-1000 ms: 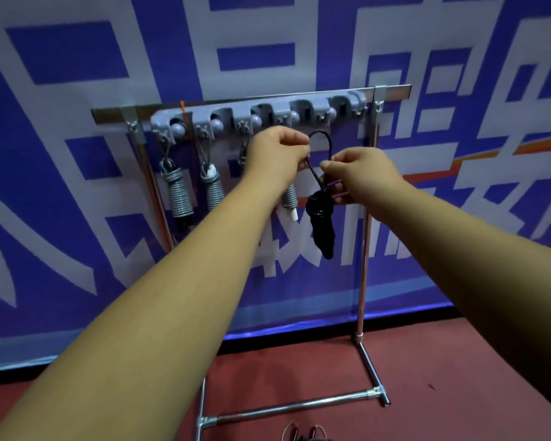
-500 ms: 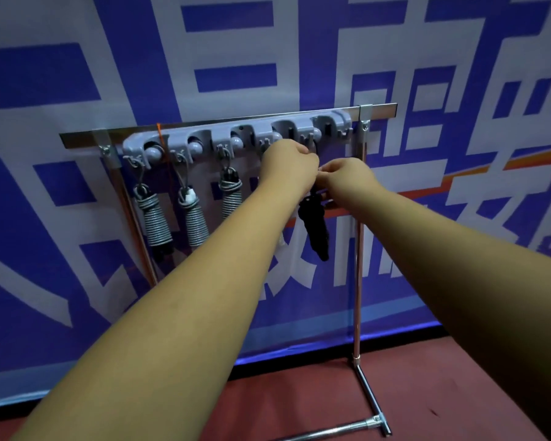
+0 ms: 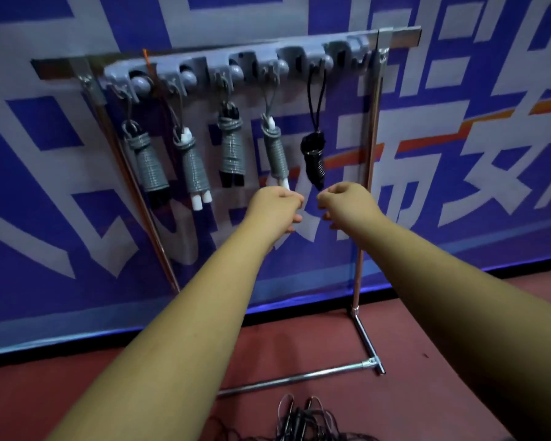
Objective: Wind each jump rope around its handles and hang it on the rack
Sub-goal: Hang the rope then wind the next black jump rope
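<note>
Hanging from the rightmost hook in use, the black jump rope (image 3: 314,160) is wound in tight coils round its paired handles, with a doubled length of cord left free at the top as the loop over the peg. That, I judge, is why the winding stops short: the bundle needs a tail to hang by, and its weight keeps the loop taut and the handles pointing down. Four grey-corded bundles (image 3: 233,148) hang the same way to its left on the long grey plastic hook strip (image 3: 236,63), one to a hook and apart, so none tangles.

My left hand (image 3: 275,208) and right hand (image 3: 347,202) hover just below the black bundle, fingers loosely curled and holding nothing. The left sits close under the white handle tips of the neighbouring grey bundle, and I cannot tell if it touches them.

The strip rides on a chrome tube frame (image 3: 368,342) standing on the red floor (image 3: 299,345) against a blue and white banner (image 3: 458,218). A tangle of loose black ropes (image 3: 299,421) lies at my feet, so I reckon more winding is due.
</note>
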The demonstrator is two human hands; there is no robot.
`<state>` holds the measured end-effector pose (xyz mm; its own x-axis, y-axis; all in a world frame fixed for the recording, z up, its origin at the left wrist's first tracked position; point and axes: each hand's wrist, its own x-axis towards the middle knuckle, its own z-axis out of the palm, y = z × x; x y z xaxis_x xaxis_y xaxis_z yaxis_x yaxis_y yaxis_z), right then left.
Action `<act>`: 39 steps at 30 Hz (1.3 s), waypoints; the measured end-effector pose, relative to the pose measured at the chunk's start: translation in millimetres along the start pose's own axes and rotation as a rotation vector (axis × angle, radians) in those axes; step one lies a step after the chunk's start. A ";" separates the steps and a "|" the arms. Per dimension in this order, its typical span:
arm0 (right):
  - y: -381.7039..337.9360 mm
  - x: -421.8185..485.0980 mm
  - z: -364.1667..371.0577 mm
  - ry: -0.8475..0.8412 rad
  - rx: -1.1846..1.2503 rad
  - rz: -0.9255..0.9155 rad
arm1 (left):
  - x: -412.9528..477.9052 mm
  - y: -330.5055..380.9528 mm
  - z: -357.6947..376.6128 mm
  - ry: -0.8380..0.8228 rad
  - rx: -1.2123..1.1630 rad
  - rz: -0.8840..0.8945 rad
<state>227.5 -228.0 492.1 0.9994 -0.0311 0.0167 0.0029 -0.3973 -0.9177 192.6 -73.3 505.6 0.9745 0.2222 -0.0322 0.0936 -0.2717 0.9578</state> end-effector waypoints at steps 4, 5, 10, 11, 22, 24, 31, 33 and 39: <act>81.5 -13.9 44.6 -0.140 -0.006 0.164 | -6.0 -94.3 16.4 -0.099 0.022 -0.165; 104.1 -18.1 57.7 -0.164 -0.007 0.208 | -8.6 -119.3 21.2 -0.115 0.026 -0.208; 223.0 -47.7 117.5 -0.266 -0.016 0.457 | -17.7 -241.1 44.1 -0.184 0.062 -0.438; 246.3 -54.5 127.5 -0.285 -0.016 0.500 | -20.0 -264.6 48.5 -0.194 0.067 -0.484; 464.0 -146.5 201.7 -0.727 -0.495 0.630 | -89.3 -510.4 72.3 -0.418 0.541 -0.711; 480.7 -154.6 205.2 -0.858 -0.647 0.536 | -103.7 -537.6 75.0 -0.476 0.556 -0.698; 486.9 -156.7 215.9 -0.988 -0.832 0.481 | -116.4 -569.9 96.8 -0.389 0.484 -0.756; 487.2 -155.9 219.1 -0.893 -0.767 0.538 | -114.5 -572.8 98.8 -0.237 0.476 -0.720; 459.0 -138.4 218.0 -0.775 -0.753 0.456 | -90.7 -535.1 93.8 -0.097 0.104 -0.719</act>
<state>98.2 -206.1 -18.0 0.6573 0.1534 -0.7378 -0.1226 -0.9442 -0.3056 73.3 -35.9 -30.7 0.6784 0.2962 -0.6724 0.7309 -0.1790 0.6586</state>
